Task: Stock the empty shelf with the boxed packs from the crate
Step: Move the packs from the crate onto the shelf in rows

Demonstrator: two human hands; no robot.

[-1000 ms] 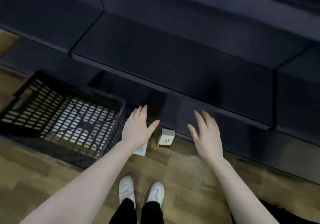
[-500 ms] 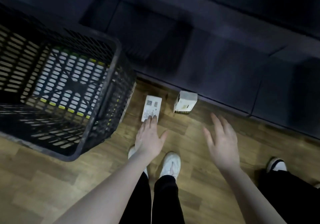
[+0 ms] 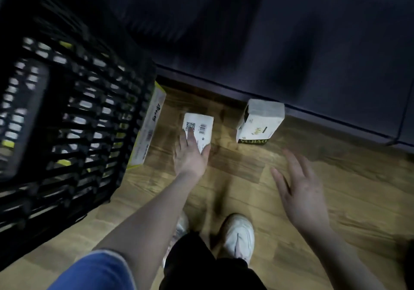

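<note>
Item: flat white pack [image 3: 200,128], lying face-down on the wooden floor [image 3: 336,177] just right of the black crate [image 3: 67,110], barcode and QR label uppermost. Material appears to be printed cardboard, so likely stiff, light and only mildly slick; corners would crush under a hard squeeze. The left hand [image 3: 190,155] lies on the near end of the pack, fingers extended over the label and thumb at the near right corner; whether it has begun to pinch cannot be told, and nothing is lifted. Suggested hold: thumb and fingers across the two long edges, since the pack sits flush with the floor and gives no purchase from above. Item: upright pack [image 3: 259,121], further right of the crate, standing close to the dark base of the shelf unit [image 3: 291,43], dark band with lettering at its foot; taller and probably tippable, best taken round its sides. The right hand [image 3: 300,191] hovers nearer than it, fingers spread, holding nothing. Item: long pack [image 3: 147,130], yellow-edged, leaning on edge against the crate's right wall. Crate contents blurred; whether packs are inside cannot be told.
</note>
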